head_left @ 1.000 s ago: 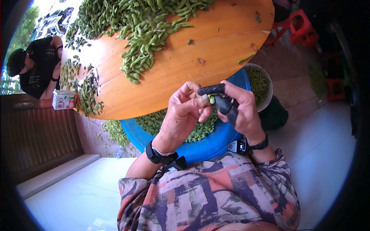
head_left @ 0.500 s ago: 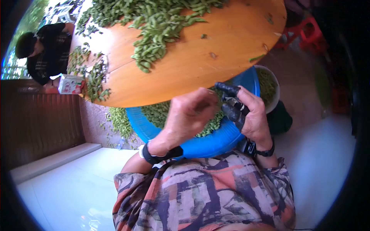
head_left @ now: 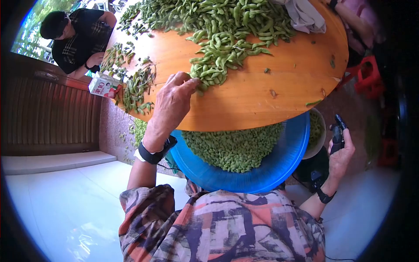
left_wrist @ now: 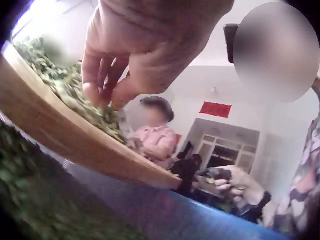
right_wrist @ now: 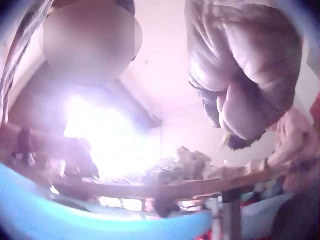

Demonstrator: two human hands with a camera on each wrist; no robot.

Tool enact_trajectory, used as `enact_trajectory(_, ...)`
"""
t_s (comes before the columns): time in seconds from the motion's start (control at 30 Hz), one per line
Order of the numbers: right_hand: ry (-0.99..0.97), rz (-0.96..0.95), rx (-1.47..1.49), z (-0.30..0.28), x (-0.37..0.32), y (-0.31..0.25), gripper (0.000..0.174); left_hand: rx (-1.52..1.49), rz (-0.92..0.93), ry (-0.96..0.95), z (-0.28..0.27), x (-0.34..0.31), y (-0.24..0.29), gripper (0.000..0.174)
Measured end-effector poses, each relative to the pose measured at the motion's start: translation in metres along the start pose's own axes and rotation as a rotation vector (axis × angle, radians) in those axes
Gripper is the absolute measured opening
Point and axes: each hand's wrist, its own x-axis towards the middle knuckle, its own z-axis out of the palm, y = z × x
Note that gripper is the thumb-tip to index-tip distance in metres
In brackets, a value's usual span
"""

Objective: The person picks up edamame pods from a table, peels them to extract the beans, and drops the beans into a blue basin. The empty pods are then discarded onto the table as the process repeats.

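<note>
At the near edge of the pile of green soybean pods, my left hand reaches over the table, its bent fingers and thumb pinching at a pod. The left wrist view shows those fingertips drawn together down among the pods; the pod itself is mostly hidden. My right hand, with black covers on its thumb and finger, hovers out to the right beside the pale bowl. A small yellow-green piece of pod shows between its fingertips. Shelled soybeans fill much of the blue basin below the table.
The round wooden table overhangs the basin. Darker pods and stems lie at its left by a drink carton. A person in black sits left, another in pink far right, near red stools.
My hands were together over the basin at a pod; they have parted. The left moved forward and left to the pod pile, the right out to the right by the bowl.
</note>
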Motion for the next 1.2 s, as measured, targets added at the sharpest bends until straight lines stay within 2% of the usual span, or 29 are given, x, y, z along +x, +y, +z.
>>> enact_trajectory(0.07,-0.008,-0.072,-0.104,0.007,-0.001,-0.008,0.025,-0.008,0.035,-0.014,-0.002,0.001,-0.004,0.021)
enact_trajectory(0.13,-0.181,0.208,0.325,0.019,-0.001,-0.018,0.024,-0.017,0.066,-0.029,-0.001,0.0,-0.008,0.022)
enact_trajectory(0.17,-0.2,0.161,0.32,0.029,-0.002,-0.043,0.023,-0.033,0.075,-0.01,0.001,-0.002,-0.011,0.022)
enact_trajectory(0.2,-0.259,0.157,0.436,0.04,-0.003,-0.063,0.026,-0.048,0.086,0.011,0.003,-0.003,-0.013,0.022)
enact_trajectory(0.27,-0.427,0.122,0.339,0.051,-0.002,-0.094,0.03,-0.086,0.077,0.037,0.009,-0.008,-0.014,0.022)
enact_trajectory(0.33,-0.552,0.068,0.39,0.067,-0.003,-0.111,0.034,-0.126,0.076,0.063,0.011,-0.008,-0.003,0.021)
enact_trajectory(0.37,-0.643,0.103,0.536,0.076,-0.001,-0.111,0.038,-0.283,0.037,0.123,0.01,-0.006,0.01,0.019)
enact_trajectory(0.4,-0.678,0.033,0.396,0.084,0.001,-0.124,0.036,-0.444,-0.004,0.182,0.011,-0.005,0.021,0.017)
enact_trajectory(0.47,-0.708,0.057,0.405,0.109,0.0,-0.125,0.033,-0.567,-0.025,0.167,0.016,-0.008,0.033,0.018)
enact_trajectory(0.53,-0.725,0.101,0.446,0.121,0.0,-0.123,0.033,-0.78,-0.279,-0.043,0.018,-0.012,0.047,0.015)
enact_trajectory(0.57,-0.751,0.142,0.502,0.123,0.0,-0.122,0.033,-0.948,-0.285,-0.043,0.027,-0.016,0.05,0.012)
enact_trajectory(0.6,-0.75,0.147,0.492,0.123,0.0,-0.123,0.033,-0.959,-0.286,-0.044,0.029,-0.017,0.057,0.012)
enact_trajectory(0.67,-0.742,0.232,0.564,0.122,0.001,-0.122,0.031,-1.247,-0.492,-0.239,0.03,-0.016,0.07,0.012)
enact_trajectory(0.7,-0.736,0.236,0.558,0.121,0.001,-0.12,0.031,-1.32,-0.536,-0.301,0.032,-0.016,0.072,0.013)
enact_trajectory(0.8,-0.728,0.204,0.567,0.116,0.002,-0.113,0.026,-1.489,-0.596,-0.296,0.038,-0.012,0.08,0.015)
enact_trajectory(0.9,-0.733,0.272,0.685,0.111,0.003,-0.111,0.022,-1.612,-0.635,-0.233,0.04,-0.009,0.086,0.01)
enact_trajectory(1.13,-0.701,0.276,0.735,0.11,0.004,-0.107,0.013,-1.561,-0.585,-0.214,0.04,-0.003,0.098,0.005)
enact_trajectory(1.2,-0.701,0.251,0.728,0.11,0.004,-0.104,0.01,-1.53,-0.522,-0.106,0.042,-0.006,0.101,0.005)
